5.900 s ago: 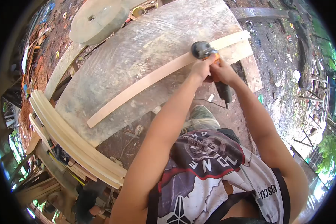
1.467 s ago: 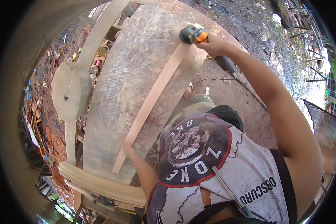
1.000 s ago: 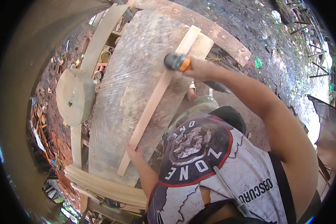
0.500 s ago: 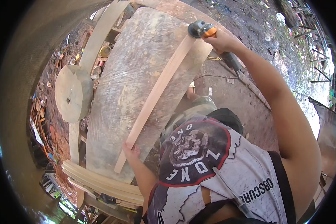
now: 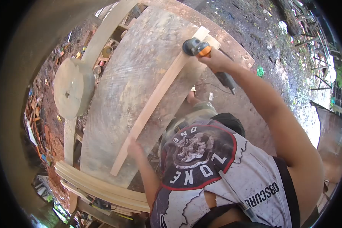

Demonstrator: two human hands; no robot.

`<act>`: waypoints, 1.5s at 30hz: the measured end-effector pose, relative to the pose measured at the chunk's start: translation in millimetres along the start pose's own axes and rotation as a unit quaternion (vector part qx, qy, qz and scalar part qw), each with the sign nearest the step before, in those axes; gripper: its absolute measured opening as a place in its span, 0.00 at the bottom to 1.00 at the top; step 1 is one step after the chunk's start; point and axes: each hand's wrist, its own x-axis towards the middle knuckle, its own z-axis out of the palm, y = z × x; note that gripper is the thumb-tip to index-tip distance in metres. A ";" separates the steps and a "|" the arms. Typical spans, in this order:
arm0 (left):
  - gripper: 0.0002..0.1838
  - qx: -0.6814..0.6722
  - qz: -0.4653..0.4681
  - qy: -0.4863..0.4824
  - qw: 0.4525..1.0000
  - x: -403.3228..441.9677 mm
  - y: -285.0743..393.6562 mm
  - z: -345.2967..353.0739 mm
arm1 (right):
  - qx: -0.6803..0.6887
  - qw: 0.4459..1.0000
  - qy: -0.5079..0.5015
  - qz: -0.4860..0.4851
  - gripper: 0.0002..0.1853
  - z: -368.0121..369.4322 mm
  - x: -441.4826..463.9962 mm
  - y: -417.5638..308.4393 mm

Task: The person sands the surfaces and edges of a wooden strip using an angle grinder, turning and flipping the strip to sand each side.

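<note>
A long, pale wooden strip lies lengthwise on a dusty, scuffed work board. My right hand is wrapped around an orange and grey angle grinder, whose disc rests on the strip a little short of its far end. From the grinder's rear a dark cord trails down beside the board. Closer to my body, my left hand grips the edge of the strip near its near end; the fingers are somewhat blurred by motion.
Several long planks are stacked at the near left. A round wooden slab sits on a narrow beam left of the board. Below, littered dirt ground surrounds the bench, and my foot shows beside the board.
The grinder in my right hand has come back toward me along the strip, baring the strip's far end. My left hand stays near the near end. The whole view has shifted slightly.
</note>
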 end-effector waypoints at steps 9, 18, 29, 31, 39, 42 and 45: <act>0.30 -0.114 0.068 -0.454 0.881 -101.9 118.3 140.2 | -0.083 0.995 -0.027 -0.057 0.34 136.1 -71.8 -24.2; 0.29 -0.275 0.039 -0.337 0.900 -111.2 72.0 74.2 | -0.094 0.978 -0.154 -0.101 0.33 240.7 -145.8 -85.4; 0.33 -0.376 0.000 -0.262 0.889 -87.8 19.3 -2.1 | -0.152 0.924 -0.308 -0.170 0.33 299.0 -153.9 -127.3; 0.34 -0.304 -0.014 -0.305 0.902 -75.2 23.1 1.8 | -0.069 0.923 -0.345 -0.156 0.35 283.0 -150.0 -120.8; 0.34 -0.154 0.028 -0.445 0.882 -90.4 113.2 118.7 | -0.015 0.985 -0.171 -0.019 0.43 176.2 -116.9 -53.2; 0.32 -0.162 0.029 -0.451 0.877 -106.8 157.1 165.9 | 0.042 0.992 -0.121 0.000 0.42 136.5 -92.2 -36.5; 0.34 -0.111 0.033 -0.470 0.875 -113.8 197.7 209.7 | 0.069 0.993 -0.094 0.012 0.41 104.4 -59.9 -18.2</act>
